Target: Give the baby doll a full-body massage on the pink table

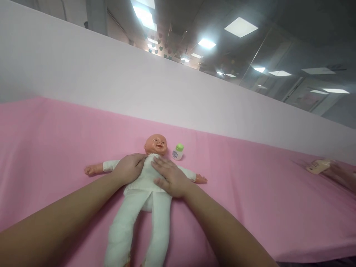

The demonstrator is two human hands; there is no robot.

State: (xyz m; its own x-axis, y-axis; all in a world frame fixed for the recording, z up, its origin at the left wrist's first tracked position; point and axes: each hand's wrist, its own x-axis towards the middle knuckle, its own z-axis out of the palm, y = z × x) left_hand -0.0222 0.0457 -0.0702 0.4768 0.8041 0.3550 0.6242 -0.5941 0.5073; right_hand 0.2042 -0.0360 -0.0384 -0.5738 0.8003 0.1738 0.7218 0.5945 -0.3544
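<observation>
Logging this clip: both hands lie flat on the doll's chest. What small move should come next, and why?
Probably a gentle stroke outward from the chest toward the doll's arms. The left hand and right hand both rest open and flat on the white body, the doll lies face up on the pink sheet, and the small bottle stands untouched beside its head.

A pink sheet (264, 193) covers the surface across the lower frame. Behind it a pale, plain partition (111, 78) runs diagonally from upper left to right. Above, a dark ceiling carries bright square light panels (240, 26). At upper right stands what may be a glass wall (267, 70), reflecting lights.
</observation>
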